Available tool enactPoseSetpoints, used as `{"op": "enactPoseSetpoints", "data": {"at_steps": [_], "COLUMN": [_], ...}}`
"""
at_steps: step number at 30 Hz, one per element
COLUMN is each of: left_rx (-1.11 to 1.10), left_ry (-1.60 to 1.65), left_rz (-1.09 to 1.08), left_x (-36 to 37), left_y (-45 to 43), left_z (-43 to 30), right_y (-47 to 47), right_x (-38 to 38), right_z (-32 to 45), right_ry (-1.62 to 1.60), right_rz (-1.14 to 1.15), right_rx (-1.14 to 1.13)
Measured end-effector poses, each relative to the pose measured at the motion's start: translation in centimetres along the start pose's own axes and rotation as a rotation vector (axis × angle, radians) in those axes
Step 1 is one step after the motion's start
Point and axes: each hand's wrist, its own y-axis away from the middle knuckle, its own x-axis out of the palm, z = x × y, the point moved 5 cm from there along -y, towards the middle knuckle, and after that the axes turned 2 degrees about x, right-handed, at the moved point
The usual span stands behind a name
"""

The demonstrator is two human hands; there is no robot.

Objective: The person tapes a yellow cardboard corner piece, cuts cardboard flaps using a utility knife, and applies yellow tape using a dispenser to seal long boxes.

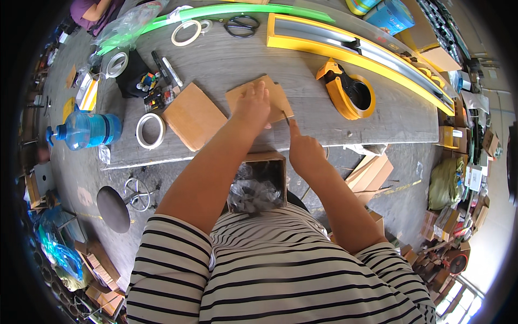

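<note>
A small piece of brown cardboard (279, 99) lies on the grey worktable (303, 60), with notches in its upper right edge and right side. My left hand (251, 106) presses flat on it, fingers stretched forward. My right hand (306, 150) grips a slim knife-like tool (285, 117), index finger extended along it. The tool's tip touches the cardboard near its right edge; my hand hides the handle. Left of my left hand rests a larger cardboard piece (195, 116). Below the table edge, an open box (279, 162) by my lap contains clear plastic and dark scraps.
A yellow tape dispenser (349, 94) stands right, before a long yellow-framed box (307, 42). Scissors (241, 26), tape rolls (150, 131), markers (172, 71) and a blue pump bottle (91, 129) are around. A stool (113, 209) stands left; a person (91, 14) is at far left.
</note>
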Motion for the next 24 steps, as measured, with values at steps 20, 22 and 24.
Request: {"op": "enactPoseSetpoints", "data": {"at_steps": [20,22,24], "left_rx": [-0.172,-0.121,-0.003], "left_ry": [0.162,0.214,0.254], "left_rz": [-0.035,-0.064,-0.224], "left_x": [-3.3,-3.1,-5.2], "left_y": [1.1,1.0,1.8], "left_z": [0.8,1.3,0.6], "right_y": [-1.9,-3.4,-2.8], "right_x": [-0.7,-1.3,-2.4], "right_z": [-9.1,-9.0,-7.5], "right_ry": [-0.095,-0.015,-0.156], "right_rz": [-0.404,-0.543,-0.864], "right_rx": [0.019,0.048,-0.177]}}
